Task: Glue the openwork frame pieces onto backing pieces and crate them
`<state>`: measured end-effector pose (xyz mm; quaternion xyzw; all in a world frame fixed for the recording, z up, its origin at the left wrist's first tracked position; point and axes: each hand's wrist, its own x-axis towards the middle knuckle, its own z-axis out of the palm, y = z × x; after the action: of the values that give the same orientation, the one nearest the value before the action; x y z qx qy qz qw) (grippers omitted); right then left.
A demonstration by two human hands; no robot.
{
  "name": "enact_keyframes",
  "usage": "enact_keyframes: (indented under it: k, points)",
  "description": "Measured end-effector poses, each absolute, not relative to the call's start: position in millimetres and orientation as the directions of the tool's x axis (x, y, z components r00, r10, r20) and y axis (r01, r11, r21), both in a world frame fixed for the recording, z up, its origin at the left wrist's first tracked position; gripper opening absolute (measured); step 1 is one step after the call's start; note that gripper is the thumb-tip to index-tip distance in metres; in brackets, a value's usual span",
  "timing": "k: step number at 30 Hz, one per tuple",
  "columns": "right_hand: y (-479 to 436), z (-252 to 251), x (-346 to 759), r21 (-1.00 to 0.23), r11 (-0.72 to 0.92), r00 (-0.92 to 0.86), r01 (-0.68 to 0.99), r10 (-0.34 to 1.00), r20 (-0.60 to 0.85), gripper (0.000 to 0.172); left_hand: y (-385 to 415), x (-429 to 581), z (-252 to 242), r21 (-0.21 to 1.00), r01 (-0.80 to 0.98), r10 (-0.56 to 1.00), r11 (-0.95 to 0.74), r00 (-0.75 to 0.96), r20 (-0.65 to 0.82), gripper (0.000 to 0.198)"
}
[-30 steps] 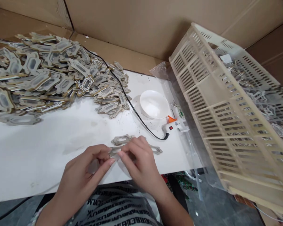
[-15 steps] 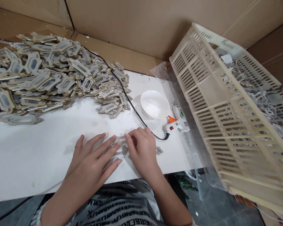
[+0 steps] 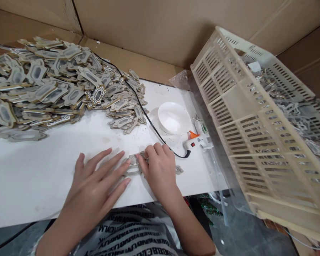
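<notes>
Left hand [image 3: 96, 186] spread wide, tips at left ends of the grey frames [image 3: 133, 170]. Right hand [image 3: 160, 169] curled over them; can't tell if pinching. Frames lie near tabletop's [image 3: 56, 167] front edge.

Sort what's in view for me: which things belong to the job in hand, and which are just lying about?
Job in hand:
gray frames, partly under the left hand and right hand
pile of similar frames, probably

Just lying about, it seems:
white bowl
glue gun with black cord, untouched, though it could belong
cream crate of small parts
</notes>
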<state>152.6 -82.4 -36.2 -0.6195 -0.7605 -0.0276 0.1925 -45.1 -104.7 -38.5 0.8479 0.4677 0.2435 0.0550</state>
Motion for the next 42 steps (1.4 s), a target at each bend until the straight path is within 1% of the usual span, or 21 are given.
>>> enact_keyframes:
  k: [3, 5, 8, 11, 14, 17, 21, 24, 26, 30, 32, 38, 42]
  points:
    - [-84.7, -33.2, 157.0, -0.289, 0.226, -0.112, 0.93, 0.926, 0.362, 0.024, -102.9, -62.2, -36.1, 0.357, 0.816, 0.872, -0.455, 0.327, 0.365, 0.035]
    - [-87.1, -30.6, 162.7, -0.358, 0.225, -0.076, 0.906, 0.919, 0.387, 0.021, -101.1, -73.4, -36.2, 0.355, 0.855, 0.904, -0.378, 0.259, 0.34, 0.034]
    - [-93.4, -27.8, 174.4, -0.414, 0.218, -0.027, 0.884, 0.907, 0.42, 0.018, -99.9, -84.6, -37.3, 0.292, 0.909, 0.931, -0.297, 0.208, 0.3, 0.031]
    - [-103.6, -27.1, 186.7, -0.437, 0.252, -0.041, 0.863, 0.899, 0.437, 0.014, -100.7, -88.1, -37.7, 0.246, 0.923, 0.928, -0.297, 0.218, 0.303, 0.026]
    - [-115.4, -27.6, 195.9, -0.421, 0.295, -0.101, 0.857, 0.899, 0.426, 0.012, -101.6, -87.6, -36.5, 0.226, 0.912, 0.908, -0.343, 0.261, 0.326, 0.029]
    - [-125.1, -27.6, 197.8, -0.4, 0.334, -0.16, 0.853, 0.898, 0.409, 0.01, -101.2, -85.7, -33.2, 0.214, 0.911, 0.907, -0.353, 0.277, 0.316, 0.033]
    - [-130.2, -27.7, 185.6, -0.375, 0.423, -0.262, 0.825, 0.874, 0.41, 0.019, -100.6, -82.5, -29.0, 0.19, 0.917, 0.91, -0.352, 0.287, 0.299, 0.03]
    - [-128.2, -30.7, 171.5, -0.329, 0.461, -0.31, 0.824, 0.853, 0.419, 0.023, -100.8, -82.4, -30.2, 0.139, 0.915, 0.887, -0.379, 0.317, 0.337, 0.023]
    - [-125.1, -34.3, 163.8, -0.296, 0.464, -0.319, 0.835, 0.846, 0.427, 0.024, -99.8, -83.9, -33.3, 0.092, 0.901, 0.843, -0.424, 0.356, 0.402, 0.019]
    - [-119.8, -41.5, 155.0, -0.241, 0.452, -0.305, 0.859, 0.83, 0.467, 0.021, -95.2, -87.8, -39.8, 0.013, 0.857, 0.726, -0.515, 0.428, 0.538, 0.015]
    - [-118.7, -43.9, 153.0, -0.237, 0.445, -0.284, 0.864, 0.818, 0.5, 0.019, -93.3, -88.9, -41.8, -0.003, 0.846, 0.706, -0.534, 0.447, 0.55, 0.016]
    - [-118.3, -47.2, 149.7, -0.258, 0.445, -0.245, 0.858, 0.795, 0.554, 0.016, -92.9, -89.2, -42.1, 0.018, 0.861, 0.726, -0.508, 0.416, 0.548, 0.017]
    - [-118.7, -46.6, 149.5, -0.275, 0.457, -0.239, 0.846, 0.786, 0.57, 0.014, -96.9, -85.3, -35.4, 0.07, 0.885, 0.762, -0.461, 0.354, 0.542, 0.014]
